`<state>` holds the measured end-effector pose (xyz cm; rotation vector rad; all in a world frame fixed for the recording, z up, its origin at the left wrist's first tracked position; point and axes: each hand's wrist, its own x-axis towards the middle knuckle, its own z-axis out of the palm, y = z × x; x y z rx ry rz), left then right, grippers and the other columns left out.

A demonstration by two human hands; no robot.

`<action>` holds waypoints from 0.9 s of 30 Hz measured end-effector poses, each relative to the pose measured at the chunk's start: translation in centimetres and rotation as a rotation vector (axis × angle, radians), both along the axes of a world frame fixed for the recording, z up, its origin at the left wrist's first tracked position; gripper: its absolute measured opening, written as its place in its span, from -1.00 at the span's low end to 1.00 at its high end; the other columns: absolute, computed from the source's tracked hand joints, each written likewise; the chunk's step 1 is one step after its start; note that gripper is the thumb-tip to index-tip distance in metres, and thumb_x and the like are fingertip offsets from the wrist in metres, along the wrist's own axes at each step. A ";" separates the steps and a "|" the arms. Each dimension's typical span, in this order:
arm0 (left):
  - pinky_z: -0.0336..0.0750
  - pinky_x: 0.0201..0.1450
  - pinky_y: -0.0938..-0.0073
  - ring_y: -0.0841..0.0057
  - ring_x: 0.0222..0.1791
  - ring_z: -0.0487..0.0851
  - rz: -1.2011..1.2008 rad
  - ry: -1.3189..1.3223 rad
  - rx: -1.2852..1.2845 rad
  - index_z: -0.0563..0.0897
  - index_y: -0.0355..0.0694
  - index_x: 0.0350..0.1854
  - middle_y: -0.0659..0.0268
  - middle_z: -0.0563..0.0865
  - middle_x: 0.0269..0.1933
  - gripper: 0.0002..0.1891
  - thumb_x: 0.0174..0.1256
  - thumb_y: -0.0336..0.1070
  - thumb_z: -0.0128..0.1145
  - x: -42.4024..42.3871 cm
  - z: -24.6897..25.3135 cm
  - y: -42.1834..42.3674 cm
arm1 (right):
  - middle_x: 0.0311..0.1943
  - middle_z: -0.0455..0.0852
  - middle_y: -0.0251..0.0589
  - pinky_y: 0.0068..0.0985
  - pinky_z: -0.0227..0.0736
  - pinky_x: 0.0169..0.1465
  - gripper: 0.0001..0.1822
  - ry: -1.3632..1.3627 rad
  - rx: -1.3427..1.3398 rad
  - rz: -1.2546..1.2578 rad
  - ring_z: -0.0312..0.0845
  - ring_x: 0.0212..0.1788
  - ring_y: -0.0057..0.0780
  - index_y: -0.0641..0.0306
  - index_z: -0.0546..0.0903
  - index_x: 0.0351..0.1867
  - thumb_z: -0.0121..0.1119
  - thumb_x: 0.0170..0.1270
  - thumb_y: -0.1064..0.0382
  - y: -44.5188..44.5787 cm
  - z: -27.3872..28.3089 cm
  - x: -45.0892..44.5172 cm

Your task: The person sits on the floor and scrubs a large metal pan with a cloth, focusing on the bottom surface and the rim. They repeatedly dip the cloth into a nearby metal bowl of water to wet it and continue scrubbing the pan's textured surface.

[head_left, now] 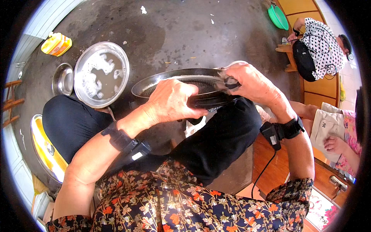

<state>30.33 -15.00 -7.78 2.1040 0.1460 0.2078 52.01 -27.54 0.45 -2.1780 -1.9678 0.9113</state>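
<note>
A dark frying pan with a textured inside is held tilted above my knees. My left hand grips its near side, with the thumb under the pan and the fingers over the rim. Below that thumb juts a black part, perhaps the handle. At the pan's right end, my right hand is closed around a pale, cloth-like wad pressed to the rim. Blur hides what the wad is made of. On the floor to the left stands a wide metal basin of cloudy, sudsy water.
A small steel bowl and a yellow jug are beyond my left knee. Beside that knee lies a round, shiny lid. A green basin sits far right. One person sits on a wooden stool; another is nearer, at right.
</note>
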 end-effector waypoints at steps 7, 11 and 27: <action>0.56 -0.28 0.26 0.15 -0.41 0.71 0.057 -0.028 -0.070 0.73 -0.19 -0.37 0.14 0.73 -0.46 -0.63 -0.06 0.01 0.46 -0.3 0.9 0.4 | -0.37 0.74 0.05 -0.26 0.53 -0.16 -0.69 0.323 -0.128 -0.086 0.72 -0.27 -0.09 0.31 0.68 -0.23 0.38 0.06 0.15 4.0 0.4 -3.8; 0.55 -0.34 0.27 0.16 -0.46 0.70 0.055 -0.048 0.000 0.71 -0.20 -0.44 0.14 0.71 -0.49 -0.65 -0.05 0.01 0.46 -0.6 0.4 0.9 | -0.45 0.65 -0.02 -0.40 0.48 -0.18 -0.64 0.237 -0.198 -0.213 0.54 -0.39 -0.27 0.35 0.64 -0.19 0.39 -0.04 0.24 2.2 0.6 -1.1; 0.40 -0.51 0.45 0.37 -0.62 0.56 0.062 -0.125 0.017 0.59 -0.25 -0.55 0.21 0.59 -0.59 -0.75 -0.09 -0.34 0.48 -1.5 0.5 4.7 | -0.40 0.69 -0.40 -0.55 0.45 -0.24 -0.81 0.509 0.037 -1.190 0.55 -0.35 -0.63 0.29 0.67 -0.26 0.41 0.19 0.26 -10.1 -7.4 8.1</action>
